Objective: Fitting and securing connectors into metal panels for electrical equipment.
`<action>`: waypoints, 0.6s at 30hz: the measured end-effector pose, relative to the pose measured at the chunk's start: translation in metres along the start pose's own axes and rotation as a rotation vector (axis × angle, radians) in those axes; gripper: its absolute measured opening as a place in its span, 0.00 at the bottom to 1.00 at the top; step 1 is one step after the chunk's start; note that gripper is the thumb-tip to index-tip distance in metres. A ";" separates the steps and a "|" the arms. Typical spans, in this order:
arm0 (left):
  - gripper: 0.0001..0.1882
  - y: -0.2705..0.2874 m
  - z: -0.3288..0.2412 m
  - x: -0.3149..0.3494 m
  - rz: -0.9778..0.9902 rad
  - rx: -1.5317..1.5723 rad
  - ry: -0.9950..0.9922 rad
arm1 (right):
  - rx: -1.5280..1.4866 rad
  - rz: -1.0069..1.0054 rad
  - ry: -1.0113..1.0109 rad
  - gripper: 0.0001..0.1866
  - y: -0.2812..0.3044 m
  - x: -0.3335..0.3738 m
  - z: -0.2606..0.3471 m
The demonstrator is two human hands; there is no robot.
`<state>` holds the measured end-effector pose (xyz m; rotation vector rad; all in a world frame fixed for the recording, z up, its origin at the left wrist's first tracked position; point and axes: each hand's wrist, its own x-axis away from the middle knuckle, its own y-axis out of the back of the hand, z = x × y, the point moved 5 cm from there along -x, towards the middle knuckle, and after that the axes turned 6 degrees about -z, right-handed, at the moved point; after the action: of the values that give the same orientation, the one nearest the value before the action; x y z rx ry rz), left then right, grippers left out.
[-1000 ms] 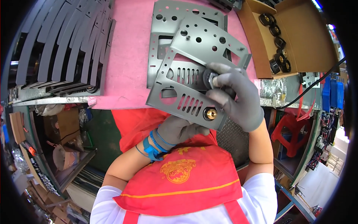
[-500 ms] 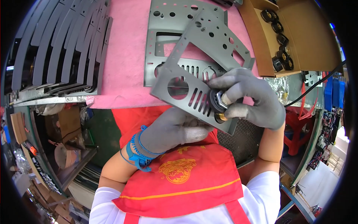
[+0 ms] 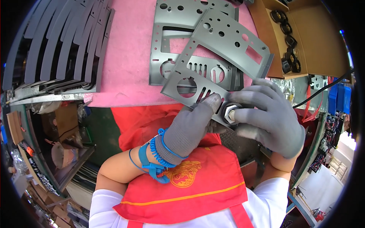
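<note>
A grey metal panel (image 3: 224, 45) with round holes, slots and a large round cutout is tilted over the bench's near edge. My left hand (image 3: 190, 123), in a grey glove, grips its near edge, with the thumb on top and the other fingers underneath, mostly hidden. At the panel's near right corner sits a silver hex nut (image 3: 229, 114) on a black round fitting. My gloved right hand (image 3: 272, 117) has its fingers closed around that nut. A similar metal panel (image 3: 155, 45) lies beneath on the pink cloth.
The bench has a pink cloth (image 3: 125, 49) on it. Several dark grey panels (image 3: 57, 45) stand in a row at the left. On the right, an open cardboard box (image 3: 319, 38) holds several black round parts (image 3: 291, 62). A black cable (image 3: 323, 87) runs beside it.
My left hand has moved up and right, its thumb now over the panel's slots. My right hand has shifted right and slightly down around the nut, and the panel has moved a little right.
</note>
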<state>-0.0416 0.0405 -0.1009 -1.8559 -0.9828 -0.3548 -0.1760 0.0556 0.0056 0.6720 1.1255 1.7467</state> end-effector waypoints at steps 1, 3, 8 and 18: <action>0.17 -0.002 -0.002 0.000 0.040 0.023 -0.041 | 0.011 -0.068 -0.001 0.15 0.004 0.001 0.004; 0.16 -0.002 0.001 0.000 0.032 0.178 0.030 | 0.054 -0.069 -0.046 0.14 0.002 0.004 0.007; 0.16 -0.001 0.001 0.002 0.049 0.104 0.008 | 0.227 -0.153 -0.015 0.13 -0.001 0.007 0.014; 0.14 0.003 0.014 -0.004 0.020 0.278 -0.007 | 0.172 -0.223 -0.040 0.14 -0.004 0.008 0.010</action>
<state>-0.0442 0.0500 -0.1125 -1.6141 -0.9657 -0.1884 -0.1697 0.0679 0.0064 0.6542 1.2819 1.4547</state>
